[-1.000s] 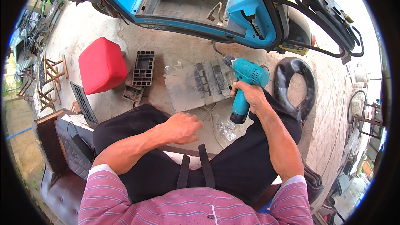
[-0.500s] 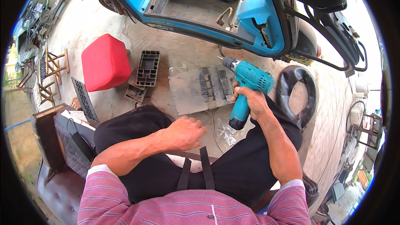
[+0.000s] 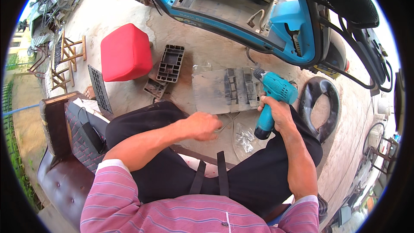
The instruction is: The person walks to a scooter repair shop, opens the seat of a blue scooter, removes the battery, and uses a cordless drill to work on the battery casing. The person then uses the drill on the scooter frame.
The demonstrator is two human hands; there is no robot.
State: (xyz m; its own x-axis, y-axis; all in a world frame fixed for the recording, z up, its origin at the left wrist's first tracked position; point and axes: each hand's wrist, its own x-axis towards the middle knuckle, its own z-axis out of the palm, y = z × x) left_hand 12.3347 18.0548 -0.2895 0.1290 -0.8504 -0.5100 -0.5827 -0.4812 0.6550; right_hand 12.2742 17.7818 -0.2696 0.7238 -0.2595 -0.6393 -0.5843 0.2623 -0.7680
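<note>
My right hand [image 3: 277, 111] grips a teal cordless drill [image 3: 279, 87] by its handle, with its black chuck pointing away and to the left. The chuck appears over the far right corner of a dusty grey panel [image 3: 209, 95] with dark slotted strips, lying on the floor. From this angle I cannot tell whether the drill touches the panel. Between my knees, my left hand [image 3: 202, 126] hovers with fingers curled, palm down and slightly smeared. Whatever it may hold is hidden. Below the panel lie a thin cable [image 3: 233, 136] and a clear plastic bag [image 3: 245, 139].
A blue scooter [image 3: 280, 15] with an open compartment stands ahead. A red padded stool [image 3: 126, 54] and black plastic tray [image 3: 171, 63] are left of the panel; a black inner tube [image 3: 304, 105] lies right. A brown padded seat [image 3: 64, 190] stands by my left side.
The whole scene has slid rightward in the picture. The drill's chuck has come down slightly closer to the panel, still in my right hand. My left hand stays curled.
</note>
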